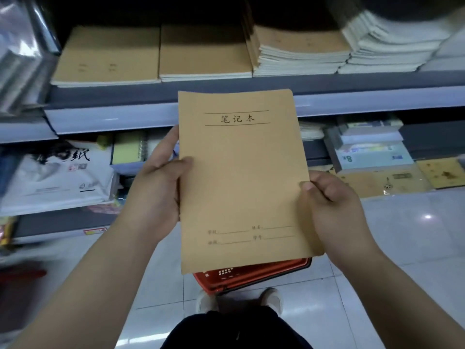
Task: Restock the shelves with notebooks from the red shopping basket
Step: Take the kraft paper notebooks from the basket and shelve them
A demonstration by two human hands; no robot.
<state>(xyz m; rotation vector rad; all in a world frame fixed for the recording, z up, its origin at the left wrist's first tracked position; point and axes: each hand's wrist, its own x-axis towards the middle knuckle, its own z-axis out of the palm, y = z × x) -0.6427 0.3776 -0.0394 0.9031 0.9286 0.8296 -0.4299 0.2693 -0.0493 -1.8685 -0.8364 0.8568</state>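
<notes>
I hold a brown kraft notebook (241, 177) upright in front of me, its printed cover facing the camera. My left hand (157, 182) grips its left edge, thumb on the cover. My right hand (332, 205) grips the right edge, thumb pinching the cover. Below the notebook, the red shopping basket (251, 275) sits on the floor, mostly hidden behind the notebook. On the upper shelf (105, 117) lie stacks of matching brown notebooks (156, 54).
A taller brown stack (299, 49) and white paper stacks (392, 44) fill the shelf's right part. The lower shelf holds a white paper pack (57, 177), spiral pads and boxed goods (372, 149). My feet (239, 299) stand on the glossy tiled floor by the basket.
</notes>
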